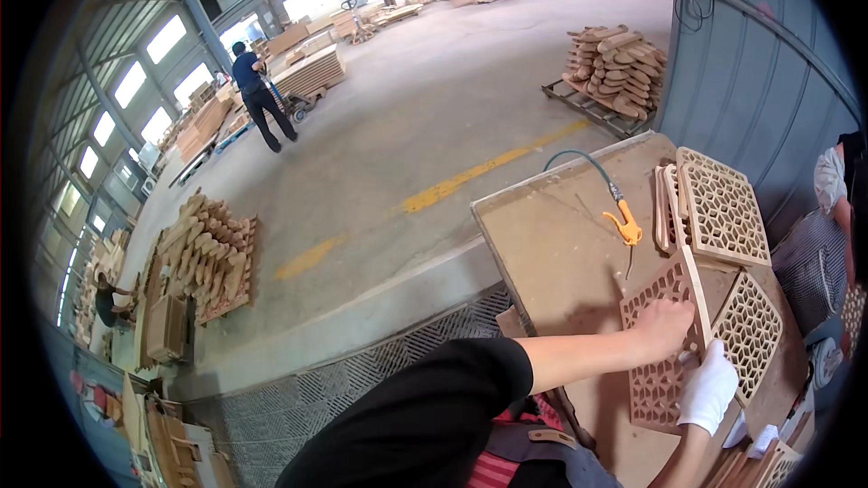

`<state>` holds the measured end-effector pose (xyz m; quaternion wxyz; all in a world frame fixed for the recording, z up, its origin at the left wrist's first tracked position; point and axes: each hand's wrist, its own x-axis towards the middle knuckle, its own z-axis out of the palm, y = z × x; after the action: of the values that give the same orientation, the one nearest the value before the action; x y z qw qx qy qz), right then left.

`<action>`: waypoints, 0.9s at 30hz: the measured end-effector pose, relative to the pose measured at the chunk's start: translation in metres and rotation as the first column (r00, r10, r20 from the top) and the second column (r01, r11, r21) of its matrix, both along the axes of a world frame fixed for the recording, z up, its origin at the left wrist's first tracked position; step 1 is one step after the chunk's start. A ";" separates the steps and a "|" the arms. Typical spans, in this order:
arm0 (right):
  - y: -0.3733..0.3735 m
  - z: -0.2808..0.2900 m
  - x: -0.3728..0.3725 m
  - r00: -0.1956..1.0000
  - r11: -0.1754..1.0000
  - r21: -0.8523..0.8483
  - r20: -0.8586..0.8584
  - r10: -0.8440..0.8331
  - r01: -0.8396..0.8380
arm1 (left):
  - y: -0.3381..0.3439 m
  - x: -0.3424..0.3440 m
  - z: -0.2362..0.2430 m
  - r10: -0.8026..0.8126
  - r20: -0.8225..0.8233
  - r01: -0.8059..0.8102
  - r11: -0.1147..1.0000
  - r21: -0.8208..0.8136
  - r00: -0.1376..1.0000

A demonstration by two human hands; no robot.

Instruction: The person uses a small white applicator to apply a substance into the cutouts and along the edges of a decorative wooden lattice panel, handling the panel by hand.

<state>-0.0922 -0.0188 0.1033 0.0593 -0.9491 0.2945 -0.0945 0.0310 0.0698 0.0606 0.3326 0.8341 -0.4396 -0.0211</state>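
Note:
A wooden lattice panel (653, 393) stands tilted over the workbench, its cut-out face turned toward the left. My right hand (710, 389), in a white glove, grips the panel by its near edge. Bare and closed, my left hand (665, 330) presses against the panel's face; whatever its fingers hold is hidden. Just right of the panel, another lattice panel (747, 336) lies on the bench. Farther back, several more lattice panels (723, 203) lean together in a stack. An orange air blow gun (624, 224) on a green hose lies beyond my left hand.
The brown workbench (551, 235) has a raised rim at its far left. A blue-grey metal wall (759, 63) rises behind the panels. Another person (827, 217) is at the right edge. Wooden pieces (619, 68) are piled on a pallet beyond. A distant person (258, 95) stands by a pallet truck.

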 end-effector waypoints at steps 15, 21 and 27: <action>-0.026 0.017 0.000 0.989 0.983 0.128 0.083 0.122 -0.132 | -0.002 0.006 0.026 0.012 0.053 -0.020 0.988 0.152 0.999; -0.018 0.016 -0.006 0.994 0.985 0.145 0.065 0.086 -0.094 | 0.006 -0.003 0.028 -0.005 0.040 -0.001 0.987 0.158 0.999; -0.012 0.020 -0.002 0.995 0.990 0.116 0.070 0.073 -0.081 | -0.009 0.000 0.015 0.015 0.103 -0.028 0.992 0.125 0.995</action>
<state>-0.0943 -0.0312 0.1229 0.1290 -0.9510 0.2605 -0.1055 0.0311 0.0607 0.0752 0.2567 0.8581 -0.4447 -0.0026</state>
